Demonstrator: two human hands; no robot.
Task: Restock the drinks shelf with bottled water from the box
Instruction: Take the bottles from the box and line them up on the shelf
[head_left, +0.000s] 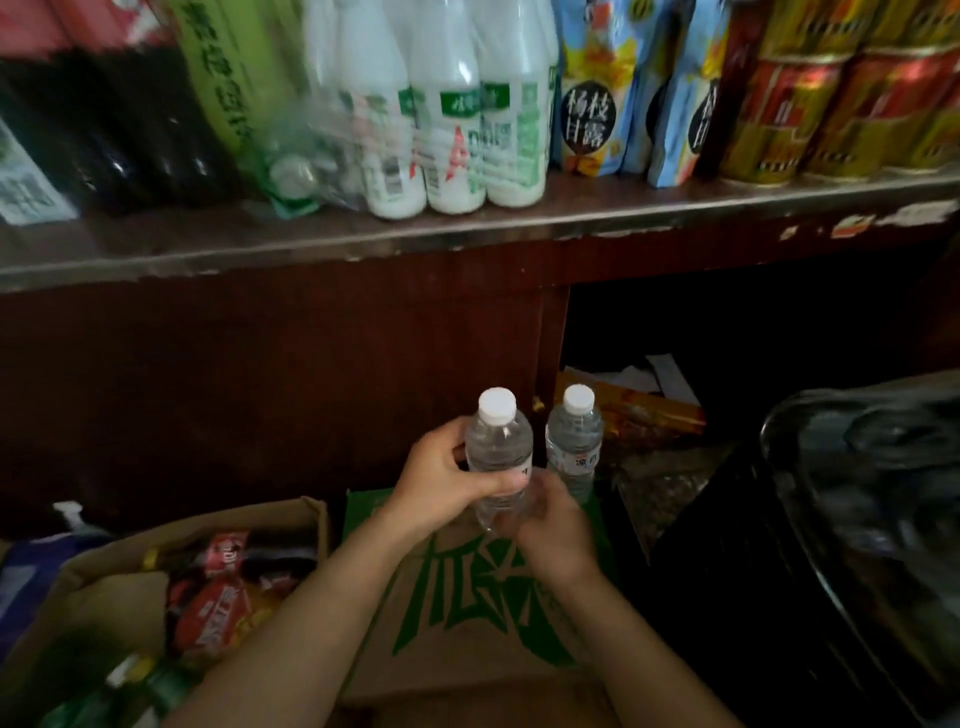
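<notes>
Two clear water bottles with white caps are upright in front of me. My left hand (441, 480) grips the nearer bottle (498, 447) round its middle. My right hand (556, 525) holds the second bottle (574, 441) low down, its fingers also against the base of the first; the second bottle's bottom is hidden. Both bottles are above a cardboard box with green print (467, 613). The drinks shelf (467, 236) runs across the view above, well clear of the bottles.
On the shelf stand dark bottles (130, 140), white milk-drink bottles (452, 119), blue pouches (597, 88) and red-gold cans (841, 104). An open carton of snacks (218, 587) sits lower left. A dark plastic-covered bulk (857, 493) fills the right side.
</notes>
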